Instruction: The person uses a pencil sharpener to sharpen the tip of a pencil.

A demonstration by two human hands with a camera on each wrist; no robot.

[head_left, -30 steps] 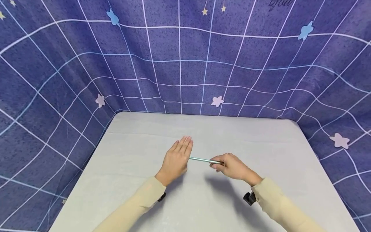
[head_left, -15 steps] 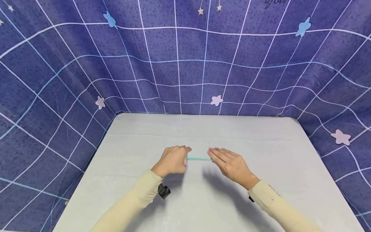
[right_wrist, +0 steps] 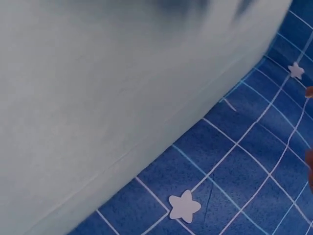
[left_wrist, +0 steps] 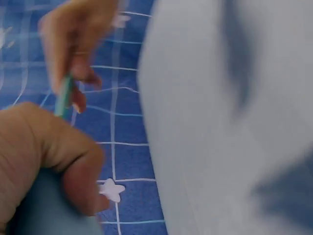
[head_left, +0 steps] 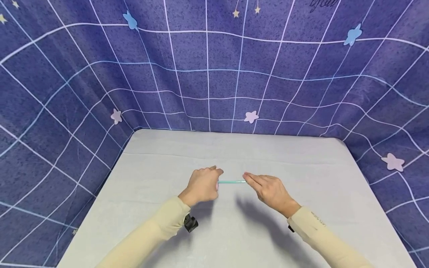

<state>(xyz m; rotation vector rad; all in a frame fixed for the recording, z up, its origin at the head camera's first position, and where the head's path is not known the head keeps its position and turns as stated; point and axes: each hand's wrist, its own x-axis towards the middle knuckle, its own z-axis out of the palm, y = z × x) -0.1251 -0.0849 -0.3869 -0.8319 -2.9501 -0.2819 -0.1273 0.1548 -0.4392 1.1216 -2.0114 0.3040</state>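
A thin teal stick [head_left: 232, 182] spans the gap between my hands, roughly level and raised above the white table. My left hand [head_left: 202, 185] grips its left end, knuckles up, hiding that end. At the other end, my right hand [head_left: 270, 191] pinches the stick, its back turned up and its fingers reaching forward and left. In the left wrist view the stick [left_wrist: 63, 98] runs from behind my left hand [left_wrist: 46, 152] to the thumb and fingers of my right hand [left_wrist: 78, 49]. Only blurred bits of skin show at the right wrist view's right edge.
The white-covered table [head_left: 214, 149] lies below both hands and bears their shadows. Around its back and sides hangs a blue-purple curtain [head_left: 221, 85] with grid lines and stars. A small black device [head_left: 190, 223] sits under the left cuff.
Both wrists have turned: the left hand's fingers went from stretched out to curled, and the right hand rolled back-up with fingers extended. The stick went from slightly tilted to nearly level.
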